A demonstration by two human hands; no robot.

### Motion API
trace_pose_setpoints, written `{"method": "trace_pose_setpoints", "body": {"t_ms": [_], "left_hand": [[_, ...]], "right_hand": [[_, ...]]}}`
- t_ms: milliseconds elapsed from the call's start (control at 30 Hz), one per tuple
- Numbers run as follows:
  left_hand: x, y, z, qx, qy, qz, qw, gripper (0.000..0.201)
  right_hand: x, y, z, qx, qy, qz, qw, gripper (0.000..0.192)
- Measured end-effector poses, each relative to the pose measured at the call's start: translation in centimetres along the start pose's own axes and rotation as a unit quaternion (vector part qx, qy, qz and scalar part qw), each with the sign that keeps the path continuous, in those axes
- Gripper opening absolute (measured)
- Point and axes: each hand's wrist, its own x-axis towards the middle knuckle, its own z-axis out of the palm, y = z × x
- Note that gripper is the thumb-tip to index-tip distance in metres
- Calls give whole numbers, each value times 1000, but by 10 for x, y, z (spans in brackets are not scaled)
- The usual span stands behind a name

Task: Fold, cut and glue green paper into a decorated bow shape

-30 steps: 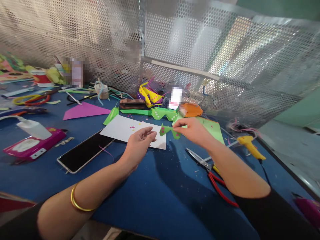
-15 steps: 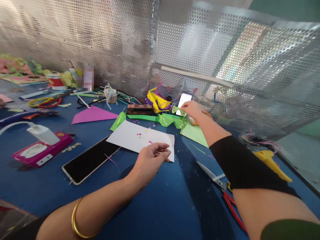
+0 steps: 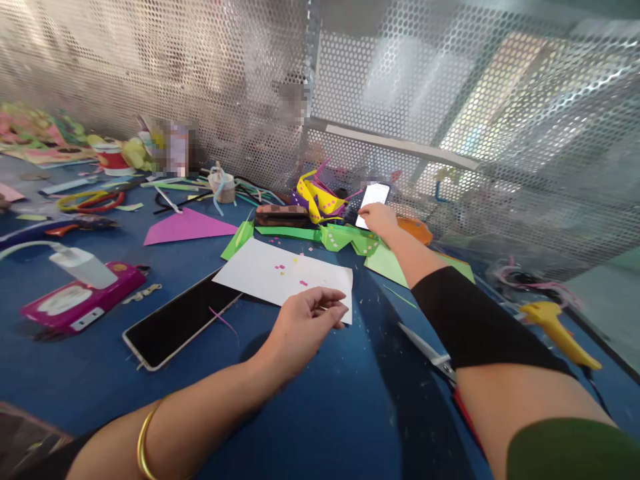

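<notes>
My left hand [image 3: 311, 321] hovers over the near right edge of a white paper sheet [image 3: 265, 270], fingers loosely curled and apart, holding nothing. Small pink and yellow paper bits are scattered on that sheet. Farther off, my right hand [image 3: 381, 219] reaches to a lit smartphone [image 3: 376, 194], its fingertips in front of the screen; whether they touch it is unclear. Nothing shows in its partly visible fingers. Just below lies a green paper eye mask [image 3: 345, 239] with pale dots. Behind it are a yellow dotted paper mask [image 3: 320, 199] and a brown pencil case [image 3: 281, 215].
A dark-screened phone [image 3: 183, 323] lies partly under the sheet. Scissors [image 3: 427, 350] sit beneath my right forearm, near a yellow glue gun [image 3: 560, 333]. Left are a pink power strip [image 3: 85, 300] and magenta paper [image 3: 187, 228]. A perforated metal screen [image 3: 240, 87] stands behind.
The small green dotted paper piece that was in my right hand no longer shows there. That hand has shifted slightly left, against the phone's screen. My left hand stays almost still.
</notes>
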Motion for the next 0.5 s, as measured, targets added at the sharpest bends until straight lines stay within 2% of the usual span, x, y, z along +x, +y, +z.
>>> {"method": "trace_pose_setpoints", "body": {"t_ms": [100,267,367,500], "left_hand": [[0,1,0,3,13,-3,1000,24],[2,0,-3,6,18,38,999,16],[3,-1,-4,21,11,62,998,17],[4,-5,-4,63,3,102,993,27]], "right_hand": [[-11,1,-15,-13,47,-12,999,33],[-49,9,-43,-25,82,-43,995,26],[-89,15,-54,-16,86,-53,995,23],[-157,22,-60,16,73,-80,994,25]]}}
